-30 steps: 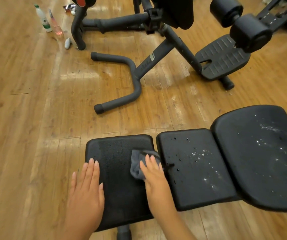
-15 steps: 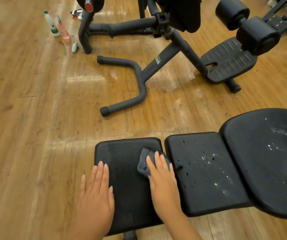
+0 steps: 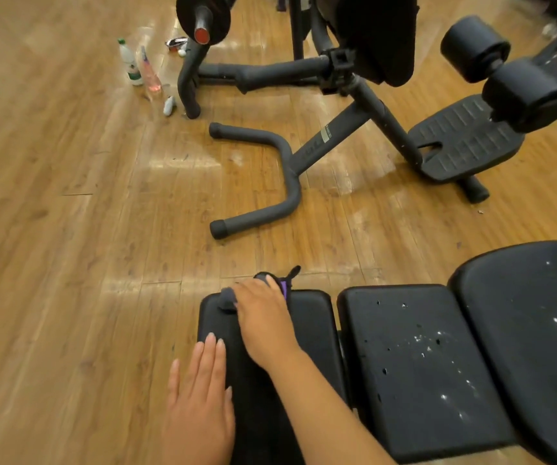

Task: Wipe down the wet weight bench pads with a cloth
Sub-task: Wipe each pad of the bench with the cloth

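The weight bench has three black pads in a row. On the small left pad [image 3: 310,317], my right hand [image 3: 263,313] holds a grey cloth [image 3: 227,298] down at the far left corner, fingers bent over it. The cloth bunches out to the left of the hand and past the pad's far edge, where a purple bit shows. My left hand [image 3: 200,397] rests flat on the same pad's left edge. Water drops speckle the middle pad [image 3: 414,357] and the large right pad [image 3: 532,330].
Beyond the bench on the wooden floor stands another black machine with a curved foot bar [image 3: 284,182], a ribbed footplate [image 3: 465,142] and roller pads [image 3: 475,45]. Two bottles [image 3: 129,62] stand at the far left by a loaded bar end [image 3: 201,35].
My right hand has slid the cloth from the left pad's right side to its far left corner. My left hand stays flat on the pad's left edge.
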{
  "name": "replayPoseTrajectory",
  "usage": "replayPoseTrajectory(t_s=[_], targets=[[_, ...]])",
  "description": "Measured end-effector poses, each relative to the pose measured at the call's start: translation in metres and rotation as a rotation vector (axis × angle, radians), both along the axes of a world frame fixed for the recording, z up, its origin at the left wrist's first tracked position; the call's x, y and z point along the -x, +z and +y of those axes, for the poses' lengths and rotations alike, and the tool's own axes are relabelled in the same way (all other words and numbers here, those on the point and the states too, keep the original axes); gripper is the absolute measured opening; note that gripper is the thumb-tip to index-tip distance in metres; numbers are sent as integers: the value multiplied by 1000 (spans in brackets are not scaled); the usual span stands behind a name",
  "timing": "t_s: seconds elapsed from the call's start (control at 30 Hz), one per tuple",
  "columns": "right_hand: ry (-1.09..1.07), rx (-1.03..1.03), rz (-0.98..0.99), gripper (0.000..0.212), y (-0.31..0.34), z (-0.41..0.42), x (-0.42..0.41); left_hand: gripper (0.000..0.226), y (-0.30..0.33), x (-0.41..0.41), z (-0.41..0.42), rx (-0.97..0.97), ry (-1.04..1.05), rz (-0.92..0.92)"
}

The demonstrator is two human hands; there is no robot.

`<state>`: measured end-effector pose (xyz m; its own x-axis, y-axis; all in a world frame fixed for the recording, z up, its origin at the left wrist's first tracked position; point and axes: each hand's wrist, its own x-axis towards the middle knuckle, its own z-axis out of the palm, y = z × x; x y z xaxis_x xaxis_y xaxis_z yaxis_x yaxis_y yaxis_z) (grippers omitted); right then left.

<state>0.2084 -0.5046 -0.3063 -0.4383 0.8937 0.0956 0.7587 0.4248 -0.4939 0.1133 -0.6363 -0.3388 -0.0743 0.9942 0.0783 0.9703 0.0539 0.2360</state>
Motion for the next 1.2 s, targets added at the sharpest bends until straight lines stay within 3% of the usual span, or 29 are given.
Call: replayPoseTrajectory(t_s=[0.17,0.47,0.63,0.8,0.87,1.0,1.2], targets=[[109,-39,-70,46,-1,6,-35,58,-2,3,2,-32,-21,19],[-121,16,-19,49,-11,-8,-87,60,5,-2,5,35,1,63],[-253,20,-57,48,-18,-69,-94,62,11,-3,1,82,11,76],[-172,7,-175,69,-42,-152,-90,57,16,-3,0,87,18,72],[-187,-7,-195,68,-37,-166,-80,58,16,-4,-2,87,19,62],[-96,25,-273,87,-17,-169,-48,57,11,-5,-3,88,2,70],[-53,68,-220,62,-9,-166,-77,57,14,-9,3,99,14,98]])
